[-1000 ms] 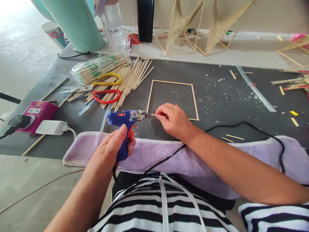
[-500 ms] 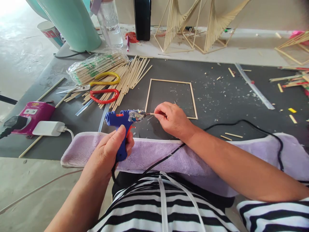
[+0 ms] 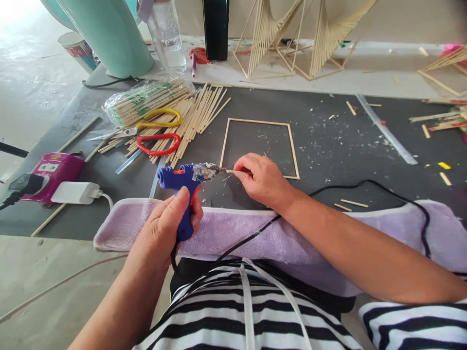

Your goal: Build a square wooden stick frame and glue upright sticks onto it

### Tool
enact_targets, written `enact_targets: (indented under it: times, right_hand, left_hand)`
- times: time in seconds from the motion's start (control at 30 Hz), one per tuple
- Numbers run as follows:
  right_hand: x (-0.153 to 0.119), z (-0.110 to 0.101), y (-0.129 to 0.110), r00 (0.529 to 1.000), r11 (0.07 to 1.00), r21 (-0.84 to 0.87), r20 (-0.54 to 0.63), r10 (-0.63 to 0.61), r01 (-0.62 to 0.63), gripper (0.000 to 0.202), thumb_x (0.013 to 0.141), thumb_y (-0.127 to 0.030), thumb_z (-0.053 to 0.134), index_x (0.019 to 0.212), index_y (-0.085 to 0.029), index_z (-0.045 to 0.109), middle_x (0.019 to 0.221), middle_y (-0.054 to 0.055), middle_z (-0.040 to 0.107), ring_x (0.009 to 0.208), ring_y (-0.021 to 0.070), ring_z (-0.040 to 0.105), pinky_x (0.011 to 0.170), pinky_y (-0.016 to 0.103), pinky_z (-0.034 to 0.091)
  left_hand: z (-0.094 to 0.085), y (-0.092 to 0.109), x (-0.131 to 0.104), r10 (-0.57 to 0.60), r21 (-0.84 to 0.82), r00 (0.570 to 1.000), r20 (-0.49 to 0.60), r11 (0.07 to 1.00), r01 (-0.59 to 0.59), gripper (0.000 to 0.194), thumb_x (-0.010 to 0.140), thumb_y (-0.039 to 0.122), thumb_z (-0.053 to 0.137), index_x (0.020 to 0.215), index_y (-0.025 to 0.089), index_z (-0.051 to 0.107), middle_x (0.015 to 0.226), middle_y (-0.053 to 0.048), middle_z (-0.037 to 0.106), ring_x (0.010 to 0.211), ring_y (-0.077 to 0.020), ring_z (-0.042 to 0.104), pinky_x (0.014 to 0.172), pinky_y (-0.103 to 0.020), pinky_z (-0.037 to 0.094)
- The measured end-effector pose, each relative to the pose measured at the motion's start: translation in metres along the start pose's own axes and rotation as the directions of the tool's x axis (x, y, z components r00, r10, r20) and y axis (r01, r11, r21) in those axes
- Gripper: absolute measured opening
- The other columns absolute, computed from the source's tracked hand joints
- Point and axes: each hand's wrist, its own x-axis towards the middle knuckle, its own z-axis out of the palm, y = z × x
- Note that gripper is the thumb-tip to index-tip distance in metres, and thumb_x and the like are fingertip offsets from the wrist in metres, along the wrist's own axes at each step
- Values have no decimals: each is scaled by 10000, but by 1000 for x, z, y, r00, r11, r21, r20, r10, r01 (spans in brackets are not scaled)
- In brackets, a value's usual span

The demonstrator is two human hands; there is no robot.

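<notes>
My left hand [image 3: 168,221] is wrapped round the handle of a blue hot glue gun [image 3: 175,178], its nozzle end covered in messy wrapping and pointing right. Between thumb and fingertips, my right hand [image 3: 260,177] pinches a thin wooden stick [image 3: 230,171]. The stick's tip is right by the nozzle; whether they touch I cannot tell. Behind my right hand lies a square frame of wooden sticks [image 3: 294,150] on the dark tabletop, its near side partly hidden by the hand.
Scissors [image 3: 158,145] lie on loose sticks [image 3: 204,114] beside a bagged bundle [image 3: 146,99]. A purple power socket [image 3: 60,170] sits at left. The black cord [image 3: 335,187] crosses a lilac towel [image 3: 233,233]. Stick models [image 3: 270,36] and a phone [image 3: 216,29] stand at the back.
The glue gun's nozzle has shifted very slightly left and up relative to the stick's tip. My right hand keeps its pinch, and the view has moved a touch.
</notes>
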Motion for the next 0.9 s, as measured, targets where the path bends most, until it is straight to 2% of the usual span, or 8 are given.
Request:
enact_targets:
  times: [0.23, 0.4, 0.67, 0.9]
  right_hand:
    - [0, 0, 0, 1000, 1000, 1, -4, 3, -3, 116, 875, -131, 555, 793, -202, 597, 831, 47, 664, 805, 194, 586, 761, 319, 392]
    - [0, 1, 0, 1000, 1000, 7, -13, 3, -3, 121, 876, -125, 555, 792, -202, 597, 836, 47, 661, 803, 192, 582, 758, 315, 394]
    - [1, -1, -1, 999, 999, 2, 12, 33, -33, 125, 893, -139, 556, 798, -210, 594, 845, 52, 659, 819, 202, 582, 769, 320, 394]
    - [1, -1, -2, 999, 999, 3, 9, 37, -37, 128, 884, -131, 560, 786, -206, 595, 841, 49, 655, 806, 193, 576, 761, 315, 386]
  left_hand:
    - [0, 1, 1, -14, 58, 999, -33, 998, 16, 488, 856, 642, 593, 729, 172, 577, 557, 24, 471, 435, -62, 378, 412, -206, 237]
    - [-1, 2, 4, -21, 26, 1000, 8, 999, 20, 478, 880, 628, 573, 742, 171, 564, 555, 34, 459, 392, -59, 381, 378, -205, 208]
    - [0, 5, -3, -22, 56, 999, 39, 998, 20, 484, 875, 616, 599, 774, 143, 596, 566, 28, 471, 431, -45, 382, 432, -185, 217]
    - [-6, 0, 0, 14, 39, 1000, 20, 999, -15, 475, 887, 622, 581, 945, 153, 629, 603, 37, 484, 403, -60, 404, 381, -190, 204]
